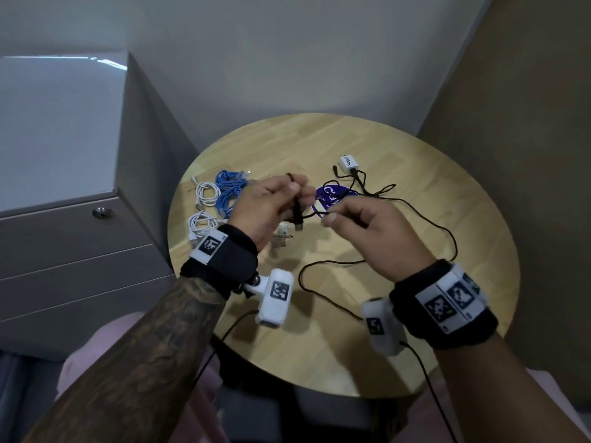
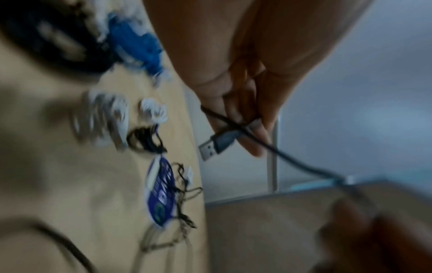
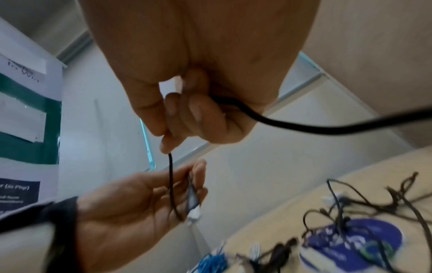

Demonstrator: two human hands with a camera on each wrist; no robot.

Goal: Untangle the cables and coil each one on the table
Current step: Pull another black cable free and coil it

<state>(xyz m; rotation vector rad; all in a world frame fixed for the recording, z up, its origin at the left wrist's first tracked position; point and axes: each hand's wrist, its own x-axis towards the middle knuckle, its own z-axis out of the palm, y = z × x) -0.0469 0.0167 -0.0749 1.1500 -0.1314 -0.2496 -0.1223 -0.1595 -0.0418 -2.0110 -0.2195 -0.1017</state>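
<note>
Hands meet above the round wooden table (image 1: 399,330), both on the same black USB cable (image 1: 425,219). The left hand (image 1: 271,206) pinches the cable just behind its USB-A plug (image 2: 216,146), which hangs free below the fingers, metal end down. The right hand (image 1: 374,235) grips the cable a short way along between thumb and curled fingers; from there the cord runs out to the right, drops to the tabletop and loops back toward the near edge. Further black cable lies loose across a round blue sticker (image 1: 332,196) and reaches a small white adapter (image 1: 348,163) at the far side. At the table's left sit coiled blue cables (image 1: 228,191) and coiled white cables (image 1: 204,206), close together.
</note>
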